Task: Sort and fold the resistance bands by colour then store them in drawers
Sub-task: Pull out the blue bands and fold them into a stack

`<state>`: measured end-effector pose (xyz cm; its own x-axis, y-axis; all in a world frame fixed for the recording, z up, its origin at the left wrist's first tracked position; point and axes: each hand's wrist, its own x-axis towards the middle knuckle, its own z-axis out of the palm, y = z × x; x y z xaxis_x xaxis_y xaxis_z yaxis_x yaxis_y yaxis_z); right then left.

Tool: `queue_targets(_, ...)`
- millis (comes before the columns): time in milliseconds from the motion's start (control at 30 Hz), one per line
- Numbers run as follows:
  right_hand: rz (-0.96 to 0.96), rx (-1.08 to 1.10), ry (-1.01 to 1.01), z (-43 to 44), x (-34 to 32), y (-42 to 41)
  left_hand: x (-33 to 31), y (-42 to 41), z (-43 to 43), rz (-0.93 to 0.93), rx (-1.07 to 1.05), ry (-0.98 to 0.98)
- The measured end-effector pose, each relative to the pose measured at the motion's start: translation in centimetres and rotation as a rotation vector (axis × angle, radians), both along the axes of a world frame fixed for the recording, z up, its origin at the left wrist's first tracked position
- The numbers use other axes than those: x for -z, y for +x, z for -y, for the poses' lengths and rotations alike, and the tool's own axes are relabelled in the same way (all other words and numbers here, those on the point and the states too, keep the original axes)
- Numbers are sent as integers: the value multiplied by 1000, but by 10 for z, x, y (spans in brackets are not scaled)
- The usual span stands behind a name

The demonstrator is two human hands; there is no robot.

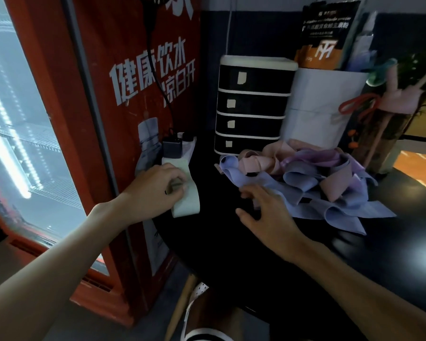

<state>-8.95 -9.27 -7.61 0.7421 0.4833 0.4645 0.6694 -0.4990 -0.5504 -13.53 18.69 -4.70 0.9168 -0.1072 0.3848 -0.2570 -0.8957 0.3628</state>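
Observation:
A tangled heap of resistance bands (312, 175) in blue, pink and purple lies on the black round table (256, 267). A pale green band (187, 203), folded into a strip, rests at the table's left edge with my left hand (158, 185) closed on its upper part. My right hand (263, 210) hovers with spread fingers at the near left edge of the heap, fingertips touching a blue band (251, 178). A black four-drawer unit (253, 104) with white trim stands behind the heap, all its drawers closed.
A red glass-door drinks fridge (84, 119) stands close on the left. A white power strip with plugs (180, 146) lies behind the green band. White boxes (317, 107), a dark packet and a plant stand at the back right. A stool shows under the table.

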Motion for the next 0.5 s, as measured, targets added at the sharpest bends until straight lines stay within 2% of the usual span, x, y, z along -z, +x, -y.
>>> queue_targets(133,19,99,21,58,3,15,-2,0,21,9,-11,42)
queue_targets(233,-19,154,-45,86,10,24,0,5,44,47,5,89)
queue_targets(500,35,129,-260,92,23,24,-5,20,112,61,61,153)
